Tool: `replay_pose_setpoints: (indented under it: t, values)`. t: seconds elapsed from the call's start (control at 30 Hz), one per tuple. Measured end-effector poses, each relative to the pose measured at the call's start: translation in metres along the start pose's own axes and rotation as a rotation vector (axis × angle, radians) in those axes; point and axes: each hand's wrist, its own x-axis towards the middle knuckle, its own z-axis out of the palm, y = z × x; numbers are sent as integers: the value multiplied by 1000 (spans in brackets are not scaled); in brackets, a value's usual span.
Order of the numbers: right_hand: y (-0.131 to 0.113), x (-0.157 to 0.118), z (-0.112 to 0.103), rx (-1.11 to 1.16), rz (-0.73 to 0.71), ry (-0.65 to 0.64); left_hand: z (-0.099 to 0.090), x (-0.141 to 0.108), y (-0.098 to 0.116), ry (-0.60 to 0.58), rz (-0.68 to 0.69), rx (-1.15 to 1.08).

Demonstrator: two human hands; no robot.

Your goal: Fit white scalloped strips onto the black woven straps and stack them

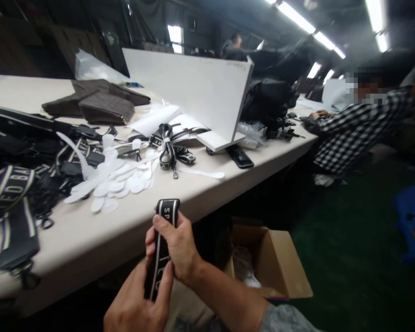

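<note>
- Holding one lettered strap [161, 252]: your left hand [136, 299], grip closed on near end; your right hand [182, 246], grip closed on far end.
- Tied bundle [166, 154]: farther, on tabletop [124, 212].

Lit from above by fluorescent tubes [295, 17] at far right, blown out to white and blurred by hazy glare. Equally overexposed at the far window [175, 34]. Pale and bright across the tabletop [90, 235], dim toward the far end, nearly black in the shadow beneath. Readable on the near lettered strap [162, 251]; soft at far right, pixelated over the co-worker's head [368, 87]. Stretched toward the left and right edges.
</note>
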Motion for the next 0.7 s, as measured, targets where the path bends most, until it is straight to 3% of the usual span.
replay_pose_setpoints:
  t: [0.1,0.27,0.4,0.53,0.7]
  values:
    - [-12,3,0,42,-44,10,11,2,-11,-58,-36,-215]
    - [-22,7,-6,9,-186,158,20,3,-5,-290,-306,-617]
    - [-15,8,-10,-61,-253,144,16,6,11,-284,-539,-741]
    - [-15,8,-10,-118,-213,106,12,19,5,-386,-496,-723]
    - [-21,9,-9,-93,-132,67,11,31,-5,-512,-609,-936]
